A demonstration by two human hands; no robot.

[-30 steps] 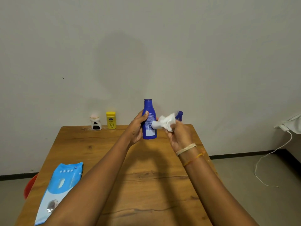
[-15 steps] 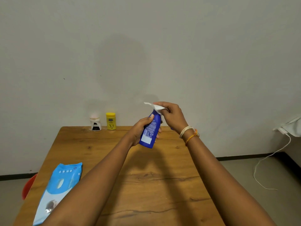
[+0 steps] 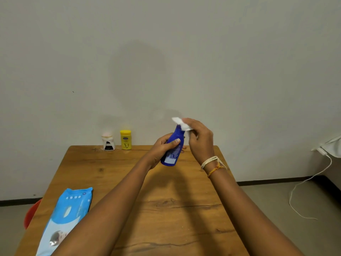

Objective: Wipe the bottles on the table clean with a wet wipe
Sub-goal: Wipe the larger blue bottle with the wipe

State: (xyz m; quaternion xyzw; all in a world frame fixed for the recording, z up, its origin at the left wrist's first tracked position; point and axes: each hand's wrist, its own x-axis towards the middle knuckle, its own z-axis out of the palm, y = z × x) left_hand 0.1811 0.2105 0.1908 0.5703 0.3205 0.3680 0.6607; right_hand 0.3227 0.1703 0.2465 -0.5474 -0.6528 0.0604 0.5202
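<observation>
A dark blue plastic bottle with a pale label (image 3: 172, 147) is held above the far half of the wooden table (image 3: 166, 209), tilted so that its cap end points up and away and its base points down toward the person. Its lower body is gripped by the left hand (image 3: 162, 147), the thumb laid across the front of the bottle and the fingers curled behind it. A crumpled white wet wipe (image 3: 181, 124) is pressed over the cap end of the bottle by the right hand (image 3: 198, 137), whose fingers are curled round the wipe from above; one corner of the wipe sticks out to the left of that hand. The two hands are close together, the right one just above and to the right of the left. Pale and orange thread bands (image 3: 213, 164) are worn on the right wrist.

Well to the left of the left hand, at the far edge of the table against the wall, a small yellow plastic bottle (image 3: 125, 139) is set upright, and just beside it, further left, a small white jar with a dark label (image 3: 108, 143). Nearer to the person and far to the left of the left forearm, a light blue soft pack of wet wipes (image 3: 64, 217) lies flat by the table edge. Beyond that edge part of a red object (image 3: 30, 214) is seen on the floor. Far to the right of the right hand, a white cable (image 3: 310, 179) trails along the floor.
</observation>
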